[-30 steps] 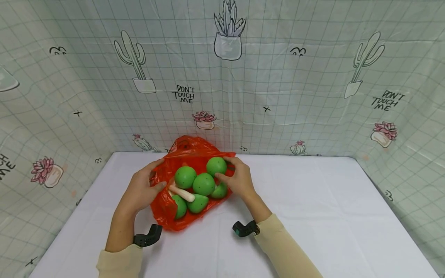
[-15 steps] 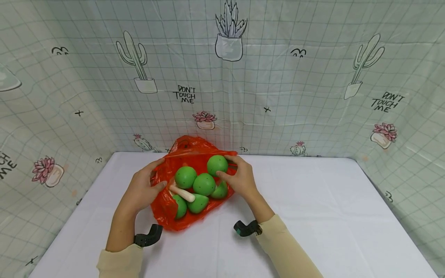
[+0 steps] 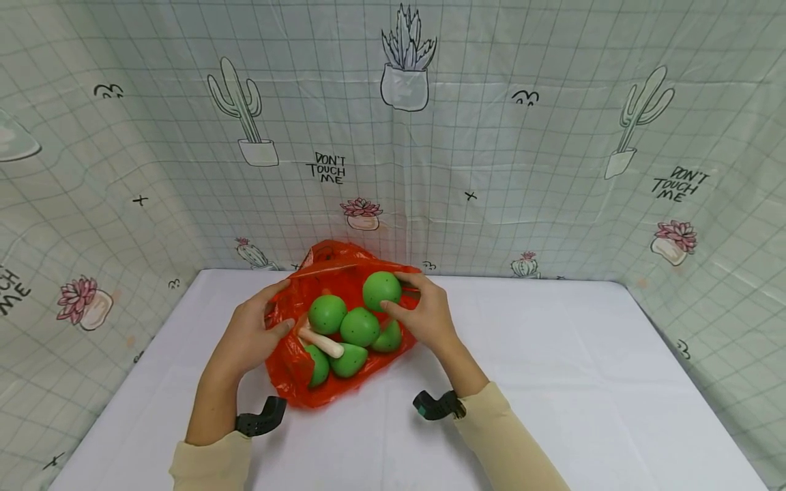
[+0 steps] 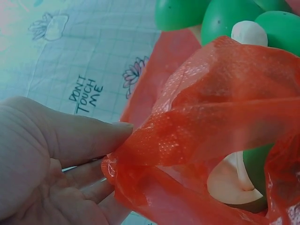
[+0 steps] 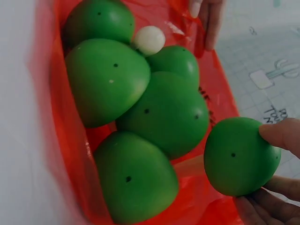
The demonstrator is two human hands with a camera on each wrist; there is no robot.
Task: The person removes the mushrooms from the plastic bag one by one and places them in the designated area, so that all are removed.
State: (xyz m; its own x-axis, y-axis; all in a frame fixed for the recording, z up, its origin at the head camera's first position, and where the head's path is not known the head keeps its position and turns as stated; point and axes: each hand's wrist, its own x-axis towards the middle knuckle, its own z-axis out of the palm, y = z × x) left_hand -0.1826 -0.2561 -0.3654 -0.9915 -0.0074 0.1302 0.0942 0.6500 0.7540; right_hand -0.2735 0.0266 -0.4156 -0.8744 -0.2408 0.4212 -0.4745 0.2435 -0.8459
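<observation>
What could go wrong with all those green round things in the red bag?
The round green piece might slip: the right hand has it only between thumb and fingers, and it could roll away.

The thin, crinkly red bag might tear or tip if the left hand, which pinches its edge, pulls too hard.

The other green pieces lean on each other, so bumping one could send some tumbling out.
</observation>
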